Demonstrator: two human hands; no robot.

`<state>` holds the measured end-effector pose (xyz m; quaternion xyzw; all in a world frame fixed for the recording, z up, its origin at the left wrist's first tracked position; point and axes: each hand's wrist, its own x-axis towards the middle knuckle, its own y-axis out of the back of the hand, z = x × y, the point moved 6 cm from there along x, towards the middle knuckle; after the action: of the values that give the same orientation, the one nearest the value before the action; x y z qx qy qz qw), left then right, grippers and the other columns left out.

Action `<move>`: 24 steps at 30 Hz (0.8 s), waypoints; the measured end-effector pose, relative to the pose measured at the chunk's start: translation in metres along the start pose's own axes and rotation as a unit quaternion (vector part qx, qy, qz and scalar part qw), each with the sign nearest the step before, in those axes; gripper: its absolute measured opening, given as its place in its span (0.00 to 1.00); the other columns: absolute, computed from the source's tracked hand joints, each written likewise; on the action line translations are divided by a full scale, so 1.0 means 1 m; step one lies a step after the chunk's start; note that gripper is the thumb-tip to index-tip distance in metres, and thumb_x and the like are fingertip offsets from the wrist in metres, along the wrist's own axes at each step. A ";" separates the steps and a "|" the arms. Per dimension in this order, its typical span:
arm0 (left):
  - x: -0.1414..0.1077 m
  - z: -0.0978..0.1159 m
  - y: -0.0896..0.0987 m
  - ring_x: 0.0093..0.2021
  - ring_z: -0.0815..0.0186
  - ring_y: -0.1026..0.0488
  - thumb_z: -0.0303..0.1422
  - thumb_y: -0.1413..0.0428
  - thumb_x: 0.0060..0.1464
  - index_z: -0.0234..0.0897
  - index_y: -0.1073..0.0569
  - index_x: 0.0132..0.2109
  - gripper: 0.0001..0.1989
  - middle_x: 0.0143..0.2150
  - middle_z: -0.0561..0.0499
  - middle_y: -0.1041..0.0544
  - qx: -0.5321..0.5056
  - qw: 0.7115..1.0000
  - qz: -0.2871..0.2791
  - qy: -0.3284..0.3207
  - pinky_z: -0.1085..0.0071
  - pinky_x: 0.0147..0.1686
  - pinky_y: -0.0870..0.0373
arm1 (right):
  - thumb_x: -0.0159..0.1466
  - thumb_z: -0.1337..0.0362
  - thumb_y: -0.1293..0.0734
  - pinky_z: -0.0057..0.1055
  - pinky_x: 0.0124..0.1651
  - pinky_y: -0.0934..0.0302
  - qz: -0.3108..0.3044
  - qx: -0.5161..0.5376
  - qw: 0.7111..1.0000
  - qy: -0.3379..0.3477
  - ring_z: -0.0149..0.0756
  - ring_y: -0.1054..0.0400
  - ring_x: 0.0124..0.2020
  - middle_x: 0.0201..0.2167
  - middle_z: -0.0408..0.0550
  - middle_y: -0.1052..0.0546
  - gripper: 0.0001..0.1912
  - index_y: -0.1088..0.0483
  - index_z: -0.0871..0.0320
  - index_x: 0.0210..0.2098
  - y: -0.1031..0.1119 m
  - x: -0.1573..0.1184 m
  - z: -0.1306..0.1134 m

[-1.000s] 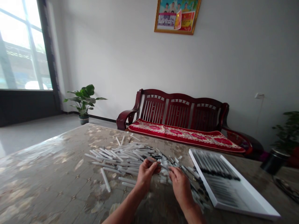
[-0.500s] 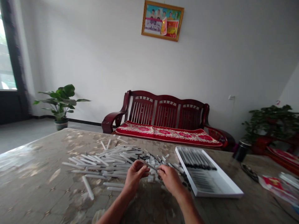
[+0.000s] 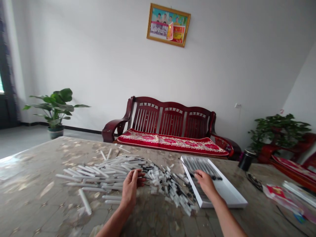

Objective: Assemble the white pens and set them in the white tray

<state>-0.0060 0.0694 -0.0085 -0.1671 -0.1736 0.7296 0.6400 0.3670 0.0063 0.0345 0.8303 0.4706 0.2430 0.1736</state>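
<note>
The right hand has bent fingers, the left hand is half-curled; whether either grips anything I cannot tell. Beneath both spreads the patterned table. Under the right hand sits the white tray; left of the left hand, pale tubes; between the hands, small pieces.

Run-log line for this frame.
left hand: at pale tubes, hold unclear | right hand: over white tray, hold unclear | small pieces: loose beside tray
</note>
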 end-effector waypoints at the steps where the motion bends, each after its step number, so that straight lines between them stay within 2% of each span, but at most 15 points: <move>1: 0.001 0.001 0.003 0.25 0.64 0.25 0.55 0.37 0.40 0.37 0.26 0.36 0.26 0.29 0.49 0.19 -0.003 1.000 0.011 -0.009 0.71 0.23 0.30 | 0.53 0.59 0.38 0.36 0.40 0.36 0.017 -0.016 1.000 0.004 0.44 0.28 0.38 0.35 0.53 0.20 0.14 0.24 0.58 0.32 0.015 0.003 0.004; 3: 0.003 0.004 0.007 0.24 0.64 0.26 0.57 0.38 0.41 0.37 0.26 0.36 0.27 0.28 0.49 0.20 -0.004 0.999 0.032 -0.029 0.72 0.21 0.32 | 0.55 0.62 0.38 0.38 0.47 0.38 0.043 -0.072 0.996 0.019 0.45 0.28 0.43 0.38 0.54 0.20 0.12 0.23 0.57 0.32 0.044 0.007 0.012; 4: 0.003 0.005 0.009 0.23 0.64 0.26 0.57 0.39 0.41 0.37 0.26 0.35 0.27 0.28 0.49 0.20 -0.002 0.998 0.041 -0.037 0.72 0.21 0.33 | 0.56 0.63 0.39 0.37 0.47 0.38 0.047 -0.134 0.989 0.036 0.45 0.28 0.43 0.39 0.54 0.20 0.13 0.23 0.56 0.33 0.055 0.009 0.015; 8: 0.007 0.009 0.016 0.22 0.65 0.27 0.59 0.40 0.41 0.37 0.27 0.35 0.29 0.27 0.50 0.22 0.012 0.995 0.066 -0.069 0.72 0.19 0.35 | 0.62 0.65 0.41 0.34 0.45 0.38 0.017 -0.329 0.942 0.068 0.42 0.27 0.43 0.43 0.52 0.20 0.16 0.21 0.54 0.38 0.076 0.015 0.035; 11: 0.010 0.011 0.021 0.21 0.66 0.28 0.59 0.41 0.43 0.37 0.26 0.36 0.28 0.27 0.51 0.22 0.023 0.993 0.081 -0.086 0.72 0.19 0.35 | 0.63 0.66 0.40 0.32 0.44 0.38 -0.010 -0.375 0.923 0.085 0.41 0.27 0.43 0.42 0.50 0.20 0.15 0.21 0.52 0.38 0.075 0.018 0.051; 15: 0.012 0.013 0.024 0.21 0.67 0.29 0.58 0.42 0.45 0.37 0.27 0.36 0.27 0.27 0.51 0.23 0.037 0.990 0.088 -0.104 0.73 0.19 0.36 | 0.62 0.67 0.40 0.31 0.43 0.38 -0.022 -0.379 0.922 0.080 0.40 0.26 0.42 0.39 0.49 0.20 0.15 0.21 0.50 0.36 0.066 0.022 0.066; 18: 0.010 0.016 0.021 0.21 0.67 0.30 0.57 0.43 0.48 0.38 0.27 0.35 0.25 0.26 0.52 0.23 0.055 0.988 0.076 -0.120 0.73 0.19 0.36 | 0.63 0.69 0.40 0.31 0.42 0.38 -0.027 -0.397 0.915 0.064 0.40 0.26 0.42 0.41 0.50 0.20 0.16 0.22 0.50 0.39 0.062 0.025 0.071; 21: 0.003 0.018 0.013 0.22 0.67 0.31 0.54 0.43 0.51 0.39 0.26 0.34 0.21 0.26 0.52 0.24 0.095 0.984 0.038 -0.146 0.73 0.20 0.37 | 0.64 0.72 0.42 0.32 0.41 0.38 -0.024 -0.444 0.896 0.024 0.41 0.25 0.42 0.46 0.52 0.21 0.19 0.23 0.52 0.44 0.063 0.026 0.066; 23: -0.006 0.019 0.003 0.23 0.66 0.31 0.50 0.42 0.53 0.41 0.25 0.34 0.17 0.26 0.52 0.24 0.135 0.977 -0.017 -0.167 0.73 0.23 0.36 | 0.64 0.72 0.43 0.34 0.42 0.36 -0.003 -0.454 0.891 0.016 0.43 0.24 0.43 0.48 0.56 0.22 0.19 0.23 0.55 0.46 0.060 0.023 0.054; 24: -0.011 0.018 -0.003 0.23 0.66 0.31 0.48 0.41 0.53 0.41 0.24 0.33 0.14 0.26 0.51 0.23 0.158 0.971 -0.054 -0.172 0.73 0.25 0.34 | 0.65 0.70 0.43 0.35 0.43 0.35 0.012 -0.439 0.898 0.028 0.44 0.25 0.43 0.49 0.57 0.22 0.19 0.24 0.56 0.47 0.055 0.018 0.045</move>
<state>-0.0099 0.0584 0.0090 0.0744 -0.1724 0.7297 0.6575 0.4389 -0.0079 0.0306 0.6680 0.3103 0.4507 0.5043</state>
